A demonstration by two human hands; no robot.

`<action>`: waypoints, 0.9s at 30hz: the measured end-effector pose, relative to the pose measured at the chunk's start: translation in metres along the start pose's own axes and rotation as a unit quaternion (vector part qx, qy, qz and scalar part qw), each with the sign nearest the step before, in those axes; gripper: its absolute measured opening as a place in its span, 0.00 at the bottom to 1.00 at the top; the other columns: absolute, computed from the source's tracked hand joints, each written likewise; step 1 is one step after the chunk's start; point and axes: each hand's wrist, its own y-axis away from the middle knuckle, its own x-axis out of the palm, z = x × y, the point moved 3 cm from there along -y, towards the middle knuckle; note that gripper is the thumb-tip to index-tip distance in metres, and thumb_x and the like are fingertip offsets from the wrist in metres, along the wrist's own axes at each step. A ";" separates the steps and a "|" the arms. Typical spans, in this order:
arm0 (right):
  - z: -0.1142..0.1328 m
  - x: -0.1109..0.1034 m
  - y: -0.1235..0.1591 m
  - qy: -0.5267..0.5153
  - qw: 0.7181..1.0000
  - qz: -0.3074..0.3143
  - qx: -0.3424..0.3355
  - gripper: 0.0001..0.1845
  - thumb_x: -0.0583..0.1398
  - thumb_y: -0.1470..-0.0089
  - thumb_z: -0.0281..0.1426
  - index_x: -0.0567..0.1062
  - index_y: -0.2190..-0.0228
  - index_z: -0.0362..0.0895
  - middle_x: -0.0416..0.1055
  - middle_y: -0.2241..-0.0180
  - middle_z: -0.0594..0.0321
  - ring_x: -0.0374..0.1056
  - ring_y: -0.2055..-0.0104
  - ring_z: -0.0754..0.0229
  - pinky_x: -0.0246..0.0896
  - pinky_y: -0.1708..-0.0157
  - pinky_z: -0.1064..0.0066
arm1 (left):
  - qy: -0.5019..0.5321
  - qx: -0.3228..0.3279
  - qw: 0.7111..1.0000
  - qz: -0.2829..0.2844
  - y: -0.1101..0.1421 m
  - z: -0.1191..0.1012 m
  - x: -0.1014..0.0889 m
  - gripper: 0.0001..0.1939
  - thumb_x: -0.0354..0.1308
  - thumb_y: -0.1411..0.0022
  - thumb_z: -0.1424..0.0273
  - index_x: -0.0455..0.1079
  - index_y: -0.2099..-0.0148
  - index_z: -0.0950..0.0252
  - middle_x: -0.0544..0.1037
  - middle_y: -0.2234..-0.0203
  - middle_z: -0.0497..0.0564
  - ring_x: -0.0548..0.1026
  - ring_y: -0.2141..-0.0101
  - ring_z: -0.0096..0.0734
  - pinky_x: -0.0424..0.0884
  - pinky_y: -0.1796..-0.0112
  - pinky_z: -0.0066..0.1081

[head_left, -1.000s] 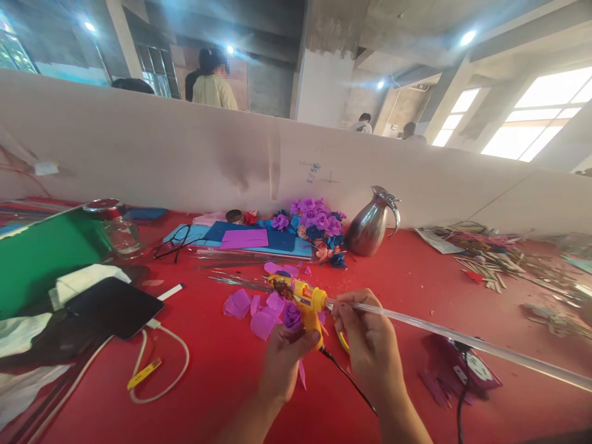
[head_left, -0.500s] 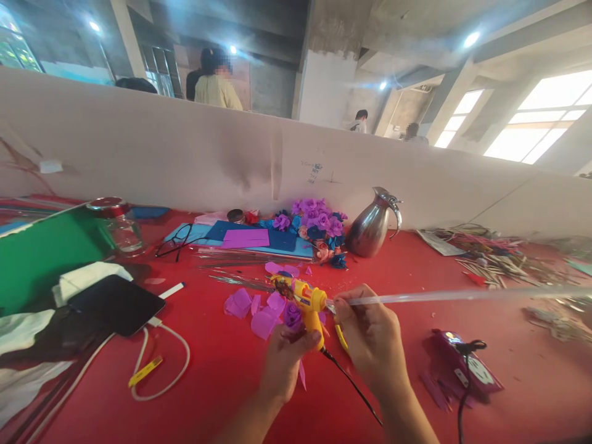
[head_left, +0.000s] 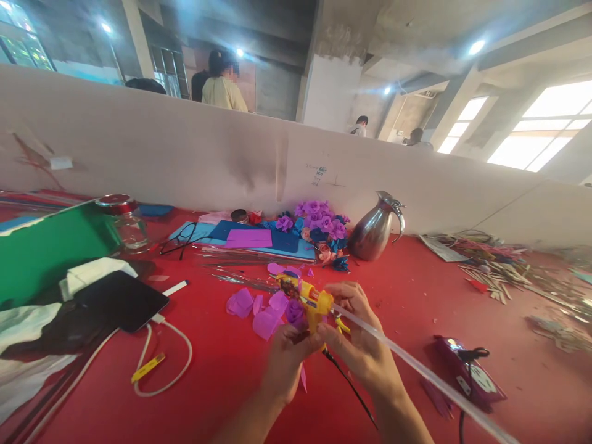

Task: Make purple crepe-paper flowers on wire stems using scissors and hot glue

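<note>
A yellow hot glue gun (head_left: 315, 301) is in front of me, its nozzle end to the upper left and dark residue near the tip. My left hand (head_left: 285, 357) is closed round its handle from the left. From the right, my right hand (head_left: 365, 345) grips the gun, its thumb at the handle close to my left thumb. A long clear glue stick (head_left: 416, 356) runs from the gun's back end over my right hand to the lower right. Beside my left fingers is a purple paper rose (head_left: 295, 312); purple paper petals (head_left: 266, 322) lie nearby.
A steel jug (head_left: 375, 228) stands by the partition, right of a bunch of paper flowers (head_left: 319, 219). Blue sheets and glasses lie behind. A black tablet (head_left: 132, 302) with a white cable is on the left. A power strip (head_left: 476, 376) sits on the right; sticks are strewn beyond.
My right hand has let go of the glue stick and closed on the gun. The stick's free end has swung from pointing right to pointing down right.
</note>
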 end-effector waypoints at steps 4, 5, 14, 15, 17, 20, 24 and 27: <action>0.000 -0.008 -0.009 0.087 0.993 0.074 -0.043 0.10 0.64 0.53 0.31 0.69 0.68 0.47 0.62 0.67 0.64 0.61 0.66 0.61 0.60 0.68 0.71 | -0.017 -0.012 0.999 0.042 0.004 0.005 0.003 0.10 0.71 0.58 0.66 0.75 0.75 0.66 0.70 0.80 0.46 0.65 0.74 0.25 0.64 0.68 0.27; 0.000 -0.010 -0.011 0.096 0.991 0.078 -0.050 0.10 0.64 0.53 0.30 0.68 0.69 0.47 0.62 0.67 0.64 0.61 0.67 0.61 0.59 0.69 0.71 | -0.016 -0.015 0.999 0.041 0.005 0.006 0.003 0.10 0.71 0.59 0.66 0.76 0.75 0.66 0.71 0.79 0.46 0.65 0.73 0.25 0.64 0.68 0.27; 0.001 -0.011 -0.010 0.129 0.987 0.025 -0.090 0.11 0.67 0.56 0.27 0.70 0.70 0.46 0.63 0.69 0.66 0.61 0.71 0.64 0.59 0.73 0.74 | -0.038 -0.011 0.998 0.056 0.002 0.009 -0.003 0.12 0.69 0.56 0.65 0.78 0.68 0.64 0.75 0.74 0.48 0.68 0.70 0.29 0.66 0.66 0.28; 0.000 -0.012 -0.011 0.129 0.987 0.025 -0.093 0.12 0.68 0.57 0.27 0.70 0.71 0.46 0.63 0.70 0.66 0.61 0.71 0.64 0.59 0.74 0.74 | -0.042 -0.010 0.997 0.057 0.001 0.009 -0.003 0.12 0.69 0.56 0.64 0.78 0.68 0.65 0.76 0.72 0.49 0.69 0.69 0.29 0.67 0.65 0.29; 0.000 -0.013 -0.012 0.128 0.987 0.031 -0.097 0.12 0.68 0.57 0.26 0.71 0.71 0.46 0.64 0.70 0.66 0.62 0.70 0.64 0.59 0.73 0.74 | -0.046 -0.009 0.997 0.059 0.001 0.009 -0.002 0.13 0.69 0.56 0.63 0.78 0.68 0.65 0.76 0.70 0.50 0.69 0.68 0.30 0.67 0.64 0.29; -0.001 -0.014 -0.012 0.124 0.987 0.045 -0.094 0.12 0.68 0.58 0.26 0.71 0.70 0.46 0.66 0.70 0.65 0.63 0.69 0.63 0.61 0.71 0.72 | -0.041 -0.003 0.997 0.059 0.002 0.007 -0.001 0.15 0.69 0.57 0.63 0.78 0.66 0.65 0.76 0.71 0.49 0.69 0.67 0.31 0.67 0.64 0.29; -0.001 -0.014 -0.012 0.105 0.991 0.051 -0.072 0.12 0.68 0.58 0.26 0.72 0.70 0.46 0.66 0.70 0.65 0.64 0.70 0.63 0.62 0.72 0.72 | -0.037 -0.001 0.997 0.062 0.002 0.006 0.000 0.12 0.69 0.56 0.65 0.77 0.69 0.65 0.74 0.75 0.48 0.69 0.70 0.29 0.66 0.65 0.29; 0.000 -0.014 -0.013 0.090 0.993 0.054 -0.049 0.12 0.68 0.58 0.28 0.72 0.70 0.45 0.66 0.70 0.64 0.64 0.70 0.62 0.62 0.72 0.72 | -0.040 -0.004 0.997 0.068 0.003 0.006 0.000 0.11 0.69 0.56 0.64 0.76 0.73 0.66 0.73 0.78 0.47 0.68 0.71 0.29 0.66 0.64 0.30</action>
